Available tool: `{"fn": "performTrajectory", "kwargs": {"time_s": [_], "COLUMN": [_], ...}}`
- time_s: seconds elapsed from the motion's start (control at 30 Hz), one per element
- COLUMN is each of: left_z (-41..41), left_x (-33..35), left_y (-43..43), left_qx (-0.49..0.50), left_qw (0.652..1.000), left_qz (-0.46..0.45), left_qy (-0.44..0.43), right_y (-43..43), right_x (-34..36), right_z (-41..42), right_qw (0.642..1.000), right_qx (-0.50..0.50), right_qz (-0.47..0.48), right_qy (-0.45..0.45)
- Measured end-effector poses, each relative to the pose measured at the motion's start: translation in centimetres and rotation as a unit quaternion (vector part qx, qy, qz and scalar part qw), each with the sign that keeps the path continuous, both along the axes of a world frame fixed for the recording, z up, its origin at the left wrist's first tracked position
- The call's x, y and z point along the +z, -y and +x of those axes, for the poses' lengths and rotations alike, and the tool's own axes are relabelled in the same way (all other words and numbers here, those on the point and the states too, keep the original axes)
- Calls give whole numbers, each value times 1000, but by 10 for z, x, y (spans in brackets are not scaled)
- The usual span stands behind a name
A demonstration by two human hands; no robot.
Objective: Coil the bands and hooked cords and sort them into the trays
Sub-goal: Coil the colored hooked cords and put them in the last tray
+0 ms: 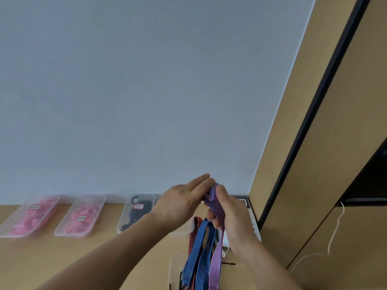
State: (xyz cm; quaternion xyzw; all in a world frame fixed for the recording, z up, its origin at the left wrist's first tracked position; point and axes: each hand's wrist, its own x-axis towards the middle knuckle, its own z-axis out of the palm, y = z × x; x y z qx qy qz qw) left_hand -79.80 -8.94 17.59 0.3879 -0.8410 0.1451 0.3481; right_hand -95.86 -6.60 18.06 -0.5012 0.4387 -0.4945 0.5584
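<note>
- Plainly held up above the table, the purple-and-blue striped flat elastic band [210,195] is partly wound into a small coil between both hands. Its loose tail hangs down beside the right wrist.
- The right hand [232,218] grips it, thumb pressed on the coil and the other fingers curled round the strap below.
- The left hand [180,203] lays straight fingers against the coil's other side; its thumb is hidden.
- Just beneath, blue white-striped bands [201,248] and a red-and-black striped band [193,227] drape towards a clear plastic container [172,268] at the near edge.
- On the light wooden tabletop [94,254], against the white wall [146,80], stand three labelled clear trays: a far-left tray of pink pieces [8,230], a second pink-filled tray [60,230], and a tray of black hooked cords [120,226].
- A thin white string [335,233] trails down the wooden panel at the right.
</note>
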Motion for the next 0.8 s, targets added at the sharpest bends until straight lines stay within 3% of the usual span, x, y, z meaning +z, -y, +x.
{"fn": "performTrajectory", "kwargs": {"time_s": [0.07,0.13,0.17,0.23,0.27,0.3,0.33,0.43,0.5,0.8], "left_z": [1,-2,-4,-7,-8,-9,-9,-13,-12,-16], "left_x": [-4,-1,3,14,19,23,26,28,27,27], "left_y": [0,-4,-5,-4,-4,-4,-6,-12,-11,-9], "left_qx": [-14,-31,-41,-53,-63,-80,-104,-150,-129,-78], "left_qw": [995,953,901,746,680,644,629,627,636,742], "left_qz": [54,193,285,452,512,554,577,568,548,435], "left_qy": [-78,-232,-325,-486,-520,-522,-511,-511,-528,-503], "right_y": [-1,-1,-1,-1,-1,-1,-1,0,1,-3], "right_x": [1,3,3,3,3,2,0,-3,-4,-7], "right_z": [0,-2,-4,-5,-4,-4,-4,-4,-6,-3], "right_qw": [1000,999,999,998,998,998,998,998,998,999], "right_qx": [-4,-7,-5,4,7,8,8,8,5,-20], "right_qz": [-14,-25,-29,-41,-48,-54,-59,-65,-57,-13], "right_qy": [8,26,33,38,36,30,21,-8,-19,-30]}}
